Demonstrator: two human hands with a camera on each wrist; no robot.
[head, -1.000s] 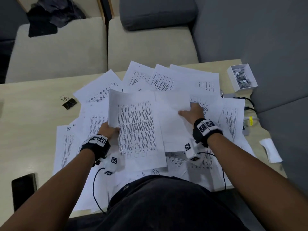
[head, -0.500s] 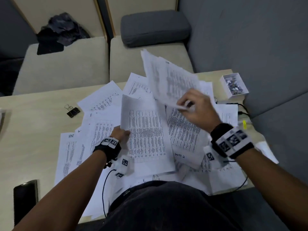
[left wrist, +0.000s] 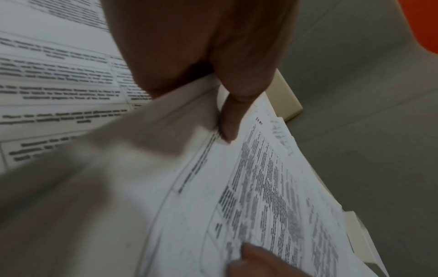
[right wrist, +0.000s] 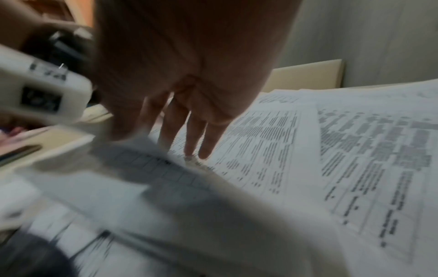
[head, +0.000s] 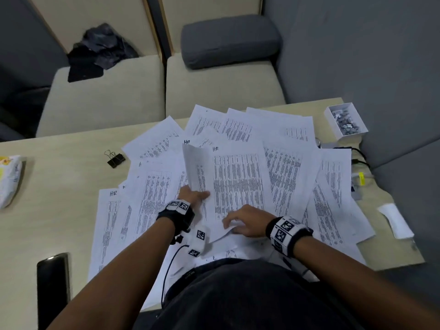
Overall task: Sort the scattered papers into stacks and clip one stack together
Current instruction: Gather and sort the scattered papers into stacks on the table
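Note:
Many printed sheets lie overlapping across the tan table. In the middle is a small stack marked "HR". My left hand grips its left edge, which curls upward; in the left wrist view my fingers lie on that edge. My right hand pinches the stack's near edge, with a corner lifted between thumb and fingers. In the right wrist view its fingertips rest on the print. A black binder clip lies on bare table, left of the papers.
A white box of clips stands at the far right corner, with cables just in front of it. A dark phone lies near left, a printed packet at the left edge, and a white slip at right.
My right hand held a sheet up in the air; that sheet now lies on the stack in my left hand, and the right hand has dropped to the stack's near edge.

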